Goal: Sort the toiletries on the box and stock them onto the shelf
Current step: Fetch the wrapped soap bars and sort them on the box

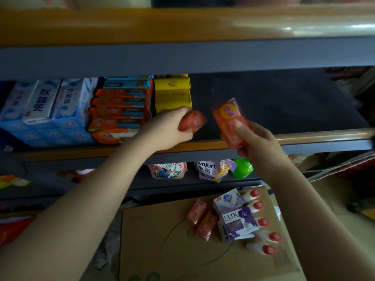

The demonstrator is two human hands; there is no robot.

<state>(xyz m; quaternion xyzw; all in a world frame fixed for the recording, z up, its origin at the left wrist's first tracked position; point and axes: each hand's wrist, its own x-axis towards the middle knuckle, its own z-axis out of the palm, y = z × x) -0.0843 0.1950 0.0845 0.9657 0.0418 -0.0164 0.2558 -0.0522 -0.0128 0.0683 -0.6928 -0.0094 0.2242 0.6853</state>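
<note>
L hand (170,126) wrapped round orange soap (193,121), over shelf (203,146) edge, just beside yellow packs (172,94). R hand (257,142) pinching 2nd soap (231,121) in air. Advice: set L soap flush vs yellow stack, label fwd, then R one beside. More on box (162,240).

left hand (170,129) gripping, right hand (256,141) gripping
</note>
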